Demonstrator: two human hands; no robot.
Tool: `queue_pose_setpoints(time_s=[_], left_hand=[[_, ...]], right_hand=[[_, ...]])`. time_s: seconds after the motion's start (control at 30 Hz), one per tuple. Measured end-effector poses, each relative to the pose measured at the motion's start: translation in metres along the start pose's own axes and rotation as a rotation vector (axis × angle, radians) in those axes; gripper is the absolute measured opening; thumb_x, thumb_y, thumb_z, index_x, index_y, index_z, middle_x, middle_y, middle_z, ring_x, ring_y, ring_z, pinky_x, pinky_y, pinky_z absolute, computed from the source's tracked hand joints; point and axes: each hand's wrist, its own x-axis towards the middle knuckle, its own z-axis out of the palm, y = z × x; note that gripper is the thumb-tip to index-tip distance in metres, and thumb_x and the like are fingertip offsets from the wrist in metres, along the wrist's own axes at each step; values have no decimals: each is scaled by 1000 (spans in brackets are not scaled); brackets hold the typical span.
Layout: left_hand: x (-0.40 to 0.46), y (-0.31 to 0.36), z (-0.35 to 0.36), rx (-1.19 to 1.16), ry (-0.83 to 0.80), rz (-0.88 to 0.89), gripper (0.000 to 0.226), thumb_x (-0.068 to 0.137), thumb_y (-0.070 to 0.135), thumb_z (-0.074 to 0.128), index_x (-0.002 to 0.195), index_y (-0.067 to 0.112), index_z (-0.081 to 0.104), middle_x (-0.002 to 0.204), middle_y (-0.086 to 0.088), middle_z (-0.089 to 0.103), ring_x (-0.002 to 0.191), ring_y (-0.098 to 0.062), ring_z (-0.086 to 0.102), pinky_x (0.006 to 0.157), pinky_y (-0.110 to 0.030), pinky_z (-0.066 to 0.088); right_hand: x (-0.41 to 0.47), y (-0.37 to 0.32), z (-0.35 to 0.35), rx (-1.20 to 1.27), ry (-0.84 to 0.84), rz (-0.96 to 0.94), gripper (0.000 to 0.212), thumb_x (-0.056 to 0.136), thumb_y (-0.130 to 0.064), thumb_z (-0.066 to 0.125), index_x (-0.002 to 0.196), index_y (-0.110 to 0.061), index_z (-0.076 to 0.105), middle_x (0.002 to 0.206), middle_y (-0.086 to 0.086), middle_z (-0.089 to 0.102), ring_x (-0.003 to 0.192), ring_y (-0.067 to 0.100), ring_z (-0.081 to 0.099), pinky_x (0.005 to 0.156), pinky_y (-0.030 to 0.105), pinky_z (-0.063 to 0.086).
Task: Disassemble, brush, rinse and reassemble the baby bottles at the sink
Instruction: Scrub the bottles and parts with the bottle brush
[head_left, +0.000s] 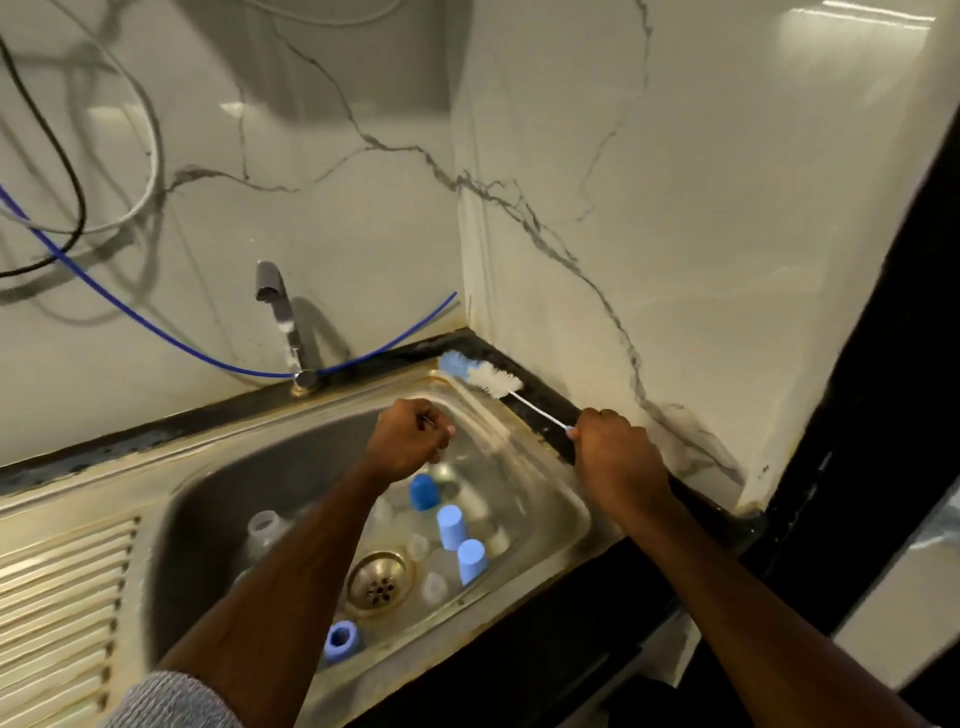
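Several bottle parts (451, 527) lie loose in the sink (566, 499). Right hand (615, 457) grips the brush (483, 376) by its handle; left hand (410, 439) is fisted, contents unclear. Advise brushing low over the basin.

Two glossy cream marble-look wall panels with grey veining (332, 171) meet at an inside corner behind the basin. Overhead light reflects as bright patches on the right-hand panel. A grey, black and white cable bundle (104, 156) hangs loose against the left panel, upper left, and casts soft shadows. A thin blue hose (156, 332) sags across the wall above the counter. A black stone counter edge (540, 400), worn and stained, runs along the wall base. A dark vertical frame (862, 415) borders the right side.
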Motion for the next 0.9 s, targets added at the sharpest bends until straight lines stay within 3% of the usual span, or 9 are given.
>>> queue_pose_setpoints(time_s=[0.07, 0.17, 0.3, 0.4, 0.5, 0.67, 0.8, 0.9], left_hand=[[-8, -20, -23, 45, 55, -17, 8, 88, 11, 74, 83, 6, 71, 76, -13, 74, 70, -27, 72, 76, -43, 60], [-23, -54, -59, 116, 125, -62, 7, 88, 15, 75, 84, 12, 71, 78, -6, 74, 76, -22, 71, 78, -42, 60], [-48, -96, -105, 217, 310, -199, 4, 88, 12, 75, 90, 12, 72, 86, -5, 72, 83, -20, 69, 82, -38, 57], [-71, -119, -132, 263, 377, -364, 9, 91, 10, 70, 92, 18, 67, 92, -6, 68, 82, -17, 63, 75, -33, 51], [-87, -143, -143, 369, 356, -436, 10, 92, 15, 71, 94, 21, 62, 92, -3, 65, 78, -12, 58, 75, -31, 49], [-81, -164, -133, 461, 271, -395, 20, 89, 26, 74, 106, 20, 65, 102, 0, 66, 96, -16, 62, 86, -32, 50], [-58, -188, -113, 457, 149, -503, 59, 72, 24, 88, 122, 10, 61, 122, -10, 63, 114, -27, 60, 97, -39, 52], [-46, -200, -102, 467, 103, -538, 69, 69, 25, 90, 128, 8, 58, 128, -12, 61, 119, -29, 59, 99, -38, 51]], right_hand=[[-2, -18, 6, 99, 18, -27, 32, 104, -37, 38, 110, -13, 58, 110, 10, 66, 100, 35, 65, 82, 39, 51], [-10, -47, 19, 223, 33, -98, 32, 98, -38, 42, 99, -12, 60, 98, 17, 69, 92, 40, 66, 77, 43, 52], [-13, -88, 35, 323, -86, -213, 25, 96, -40, 56, 93, -17, 66, 93, 9, 70, 91, 33, 65, 71, 33, 44], [-6, -122, 51, 393, -183, -300, 25, 97, -39, 57, 90, -17, 66, 92, 9, 70, 90, 32, 65, 73, 37, 47], [2, -158, 64, 467, -245, -400, 21, 96, -36, 57, 90, -18, 65, 87, 8, 71, 88, 34, 66, 71, 40, 51], [7, -199, 89, 516, -301, -426, 23, 100, -39, 50, 122, -35, 57, 109, 5, 71, 102, 34, 65, 80, 39, 52], [17, -199, 106, 472, -295, -438, 17, 98, -39, 50, 114, -33, 54, 100, 5, 71, 95, 35, 66, 75, 41, 54], [24, -193, 112, 515, -340, -421, 14, 96, -39, 52, 108, -34, 55, 94, 0, 71, 91, 30, 67, 76, 42, 56]])
